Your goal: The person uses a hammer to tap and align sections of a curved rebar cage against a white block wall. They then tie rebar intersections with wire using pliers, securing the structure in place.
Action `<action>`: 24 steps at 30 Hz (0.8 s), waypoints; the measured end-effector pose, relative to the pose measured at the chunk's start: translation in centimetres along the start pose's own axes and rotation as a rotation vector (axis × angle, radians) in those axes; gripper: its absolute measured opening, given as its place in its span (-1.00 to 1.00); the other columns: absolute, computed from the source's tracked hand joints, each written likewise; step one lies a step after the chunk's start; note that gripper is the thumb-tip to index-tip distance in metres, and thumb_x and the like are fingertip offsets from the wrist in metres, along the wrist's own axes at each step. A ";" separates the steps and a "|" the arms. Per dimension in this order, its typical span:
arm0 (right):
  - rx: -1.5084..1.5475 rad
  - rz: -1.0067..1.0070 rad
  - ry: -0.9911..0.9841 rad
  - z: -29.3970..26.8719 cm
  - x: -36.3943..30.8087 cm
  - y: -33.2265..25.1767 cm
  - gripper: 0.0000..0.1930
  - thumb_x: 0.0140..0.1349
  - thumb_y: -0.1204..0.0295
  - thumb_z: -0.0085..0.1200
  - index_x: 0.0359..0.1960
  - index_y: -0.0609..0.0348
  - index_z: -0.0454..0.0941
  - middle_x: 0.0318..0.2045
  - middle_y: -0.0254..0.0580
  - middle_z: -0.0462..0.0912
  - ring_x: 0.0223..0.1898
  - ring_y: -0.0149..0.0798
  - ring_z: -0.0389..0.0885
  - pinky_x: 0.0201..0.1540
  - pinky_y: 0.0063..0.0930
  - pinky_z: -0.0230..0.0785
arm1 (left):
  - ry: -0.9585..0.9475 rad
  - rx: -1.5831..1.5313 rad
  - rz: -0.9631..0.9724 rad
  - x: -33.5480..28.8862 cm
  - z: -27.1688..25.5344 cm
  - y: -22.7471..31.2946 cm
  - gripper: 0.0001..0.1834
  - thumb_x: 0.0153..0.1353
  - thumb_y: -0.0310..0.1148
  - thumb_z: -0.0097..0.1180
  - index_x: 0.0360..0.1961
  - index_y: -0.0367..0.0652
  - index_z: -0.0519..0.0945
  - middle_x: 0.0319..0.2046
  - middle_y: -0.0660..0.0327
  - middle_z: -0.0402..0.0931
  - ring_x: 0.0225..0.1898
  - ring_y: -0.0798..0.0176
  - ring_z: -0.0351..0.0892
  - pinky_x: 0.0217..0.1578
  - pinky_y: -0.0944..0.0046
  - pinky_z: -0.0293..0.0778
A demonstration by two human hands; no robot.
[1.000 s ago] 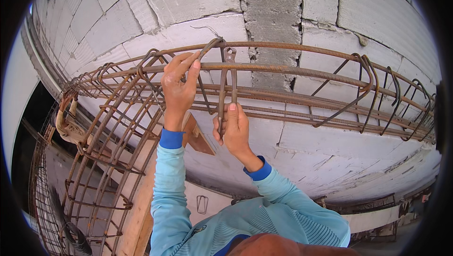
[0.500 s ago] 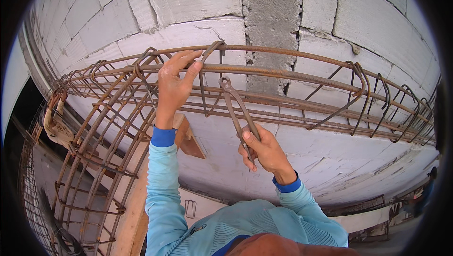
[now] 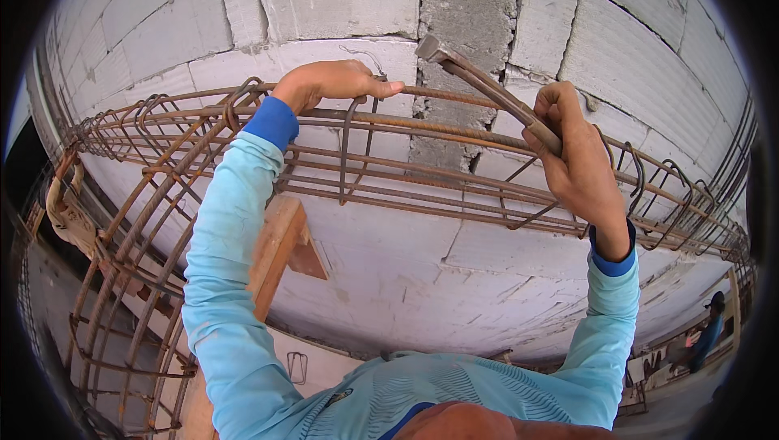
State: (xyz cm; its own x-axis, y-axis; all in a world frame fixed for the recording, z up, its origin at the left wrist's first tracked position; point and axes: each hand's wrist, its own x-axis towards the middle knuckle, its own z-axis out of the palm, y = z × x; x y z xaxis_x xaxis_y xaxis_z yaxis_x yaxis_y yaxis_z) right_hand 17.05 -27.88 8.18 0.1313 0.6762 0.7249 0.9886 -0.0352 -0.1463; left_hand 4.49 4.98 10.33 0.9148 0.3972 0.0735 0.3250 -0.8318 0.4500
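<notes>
Long rusty rebar rods (image 3: pixel 454 126) run across in front of me as a cage, tied round by bent steel stirrups (image 3: pixel 344 152). At its top, my left hand (image 3: pixel 337 83) is closed over the far rod at a stirrup's hooked end, its thumb pointing right. What its other fingers grip is partly hidden. A thin tie wire (image 3: pixel 369 57) sticks up just behind that hand. My right hand (image 3: pixel 580 152) is raised above the cage on the right, wrapped round the handles of steel pincers (image 3: pixel 487 91). The pincers' head points up and left, apart from the rods.
A pale block wall (image 3: pixel 341 2) with a rough concrete column (image 3: pixel 466 10) stands behind the cage. Another rebar cage (image 3: pixel 130 310) slopes down at left beside a wooden beam (image 3: pixel 276 245). One person (image 3: pixel 73 213) is at far left, another (image 3: pixel 707 334) at far right.
My right hand has swung up and right with the pincers, lifting them away from beside the stirrup. My left hand has shifted up and right, over the top rod.
</notes>
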 end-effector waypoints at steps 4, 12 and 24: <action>-0.166 -0.106 0.036 0.7 5.0 3.0 -0.72 0.35 0.55 0.13 -0.02 0.16 0.30 -0.47 0.06 0.56 -0.45 -0.08 0.56 -0.33 -0.28 0.38 | 0.140 0.130 -0.068 2.1 0.7 0.7 -0.23 0.09 0.17 0.40 -0.16 -0.52 0.67 -0.20 -0.22 0.66 -0.04 -0.15 0.66 -0.01 0.04 0.53; 0.071 0.124 0.005 2.5 -0.5 1.4 -0.85 0.41 0.41 0.12 -0.17 0.24 0.49 -0.64 -0.16 0.45 -0.60 -0.30 0.46 -0.47 -0.37 0.29 | 0.252 0.091 0.004 2.6 1.3 -0.6 -0.47 0.00 0.04 0.50 -0.50 -0.32 0.70 -0.55 0.05 0.64 -0.41 0.09 0.65 -0.30 0.16 0.50; 1.522 0.726 -0.669 25.3 -11.7 -12.0 -0.80 0.53 0.34 -0.09 -0.08 0.24 0.40 -0.47 -0.33 0.42 -0.55 -0.42 0.46 -0.57 -0.51 0.36 | 0.237 -0.069 0.045 1.9 1.7 -1.1 -0.40 0.03 0.04 0.43 -0.20 -0.37 0.75 -0.31 -0.05 0.70 -0.19 0.02 0.68 -0.08 0.14 0.51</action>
State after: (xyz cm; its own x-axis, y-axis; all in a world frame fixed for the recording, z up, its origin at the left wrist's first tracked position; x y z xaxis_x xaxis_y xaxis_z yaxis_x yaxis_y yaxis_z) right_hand 1.78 -16.80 -15.56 0.0305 0.9975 -0.0641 -0.2192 -0.0559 -0.9741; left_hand 6.27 5.96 8.44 0.8437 0.4470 0.2973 0.2609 -0.8254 0.5006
